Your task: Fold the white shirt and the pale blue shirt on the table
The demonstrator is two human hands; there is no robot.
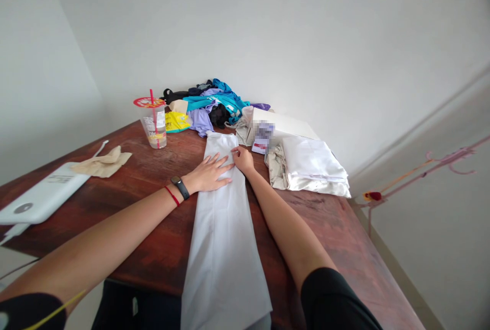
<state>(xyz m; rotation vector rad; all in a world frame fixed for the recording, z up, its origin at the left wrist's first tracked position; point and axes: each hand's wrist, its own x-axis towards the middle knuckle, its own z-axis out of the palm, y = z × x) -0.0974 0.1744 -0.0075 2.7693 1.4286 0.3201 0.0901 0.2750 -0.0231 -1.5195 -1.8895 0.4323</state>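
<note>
A long white garment [224, 233], folded narrow like a pair of trousers, lies lengthwise on the wooden table, and its near end reaches down past the bottom of the view. Flat on its upper part rests my left hand [210, 172], fingers spread. My right hand [242, 160] is curled at the garment's right edge, close to the left fingertips, with thumb and fingers pinched on the fabric. Some of the right fingertips are hidden.
Beyond the garment is a pile of clothes [218, 100] with a yellow packet [176, 121]. A plastic cup [155, 128] with a straw, a beige napkin [103, 162] and a white power bank [48, 192] are leftward. Folded white clothes [314, 164] and a white box [285, 123] lie rightward.
</note>
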